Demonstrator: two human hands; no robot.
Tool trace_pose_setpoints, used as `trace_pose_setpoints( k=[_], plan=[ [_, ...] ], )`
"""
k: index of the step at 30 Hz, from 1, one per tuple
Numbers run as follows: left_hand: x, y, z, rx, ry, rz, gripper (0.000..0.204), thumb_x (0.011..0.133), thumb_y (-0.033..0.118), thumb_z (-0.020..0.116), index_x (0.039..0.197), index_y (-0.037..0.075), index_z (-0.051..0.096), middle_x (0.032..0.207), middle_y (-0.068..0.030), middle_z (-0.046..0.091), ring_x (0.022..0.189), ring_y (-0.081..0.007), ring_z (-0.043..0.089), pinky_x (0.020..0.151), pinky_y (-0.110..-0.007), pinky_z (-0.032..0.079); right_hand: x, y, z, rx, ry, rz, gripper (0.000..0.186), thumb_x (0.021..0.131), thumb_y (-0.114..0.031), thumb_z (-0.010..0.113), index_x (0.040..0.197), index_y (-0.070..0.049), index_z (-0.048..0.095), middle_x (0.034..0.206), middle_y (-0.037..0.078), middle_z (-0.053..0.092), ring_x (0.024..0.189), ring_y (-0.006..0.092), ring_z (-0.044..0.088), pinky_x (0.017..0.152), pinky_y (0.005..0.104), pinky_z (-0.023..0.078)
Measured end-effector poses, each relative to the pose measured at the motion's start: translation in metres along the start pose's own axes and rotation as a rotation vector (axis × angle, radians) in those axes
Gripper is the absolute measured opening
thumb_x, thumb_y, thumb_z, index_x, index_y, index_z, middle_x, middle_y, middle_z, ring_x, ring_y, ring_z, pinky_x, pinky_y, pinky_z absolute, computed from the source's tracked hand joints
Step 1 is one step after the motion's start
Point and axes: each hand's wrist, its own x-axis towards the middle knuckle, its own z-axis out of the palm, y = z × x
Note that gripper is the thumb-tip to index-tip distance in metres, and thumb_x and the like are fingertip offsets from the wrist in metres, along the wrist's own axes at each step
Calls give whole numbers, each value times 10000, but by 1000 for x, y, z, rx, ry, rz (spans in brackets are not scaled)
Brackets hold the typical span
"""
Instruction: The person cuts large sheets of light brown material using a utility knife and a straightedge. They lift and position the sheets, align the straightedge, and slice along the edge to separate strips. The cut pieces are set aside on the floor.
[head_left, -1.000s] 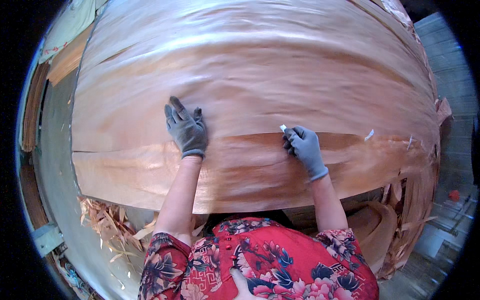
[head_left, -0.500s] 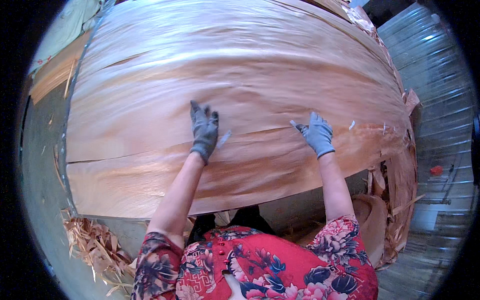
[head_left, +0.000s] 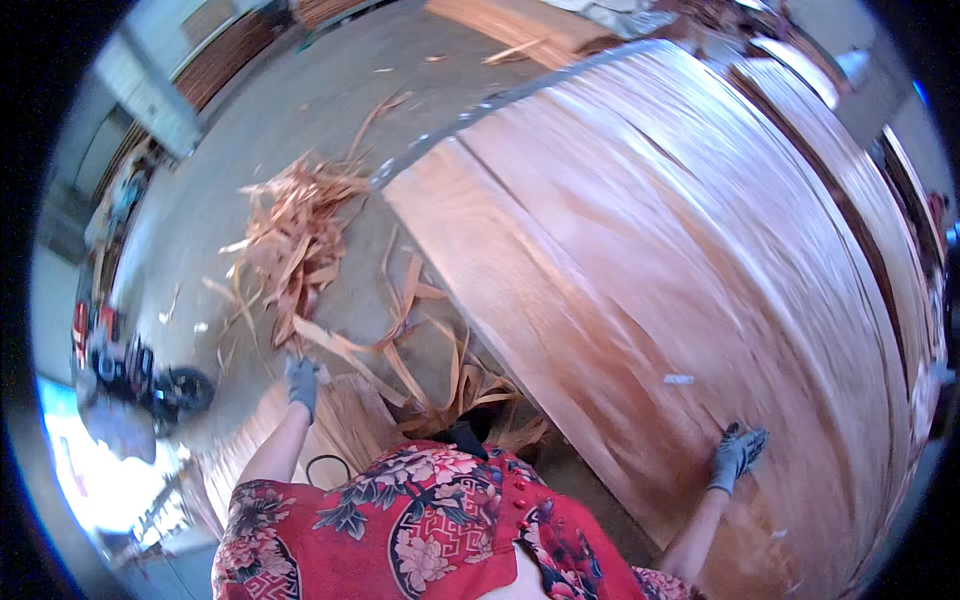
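Note:
A large stack of thin wood veneer sheets [head_left: 600, 250] spreads out on my right, its top sheet rippled and split along the grain. My right hand [head_left: 738, 457], in a grey glove, rests on that top sheet with its fingers apart. A short whitish strip of tape [head_left: 678, 379] lies on the veneer beyond it. My left hand [head_left: 302, 388], also gloved, is stretched out to the left over a lower stack of pale veneer [head_left: 350, 425]. Its fingers are blurred, and whether they hold anything does not show.
A heap of torn veneer strips [head_left: 300, 235] lies on the concrete floor [head_left: 400, 60], with loose strips trailing toward my feet. A parked motorbike [head_left: 160, 385] stands at the far left. More stacked boards [head_left: 520, 30] are at the back.
My view has swung to the left. Both hands were over the large veneer stack; the left has come off it and out to the left, while the right remains on the sheet.

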Motion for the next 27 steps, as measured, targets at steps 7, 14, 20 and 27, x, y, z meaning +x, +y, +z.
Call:
trace_pose_setpoints(
  k=[7,14,20,27],
  plan=[
    [-141,-73,-72,120,-18,-748,596,881,230,432,1391,57,178,807,-152,643,690,-189,612,597,-271,396,-33,-163,-28,313,147,-591,585,900,-312,442,1332,49,282,1393,240,262,1305,335,246,1073,396,199],
    [-117,-117,-37,192,-348,-584,571,872,197,465,1365,4,253,902,-136,628,739,-186,609,644,-297,440,-62,-332,-42,483,102,-791,614,878,-312,478,1340,36,271,1406,218,254,1301,334,258,1062,421,205],
    [2,-111,-60,214,-349,-609,540,868,238,456,1337,5,323,886,-161,634,756,-205,614,720,-315,462,-63,-374,-20,80,453,-688,556,882,-347,467,1285,29,387,1350,206,364,1264,335,324,1040,438,245],
    [187,-118,-119,269,-549,-572,685,847,287,496,1406,64,170,876,-119,644,829,-193,603,899,-351,411,-74,-380,-15,209,374,-629,678,837,-466,495,1298,19,385,1356,179,370,1257,329,335,1060,420,224]
  ],
)
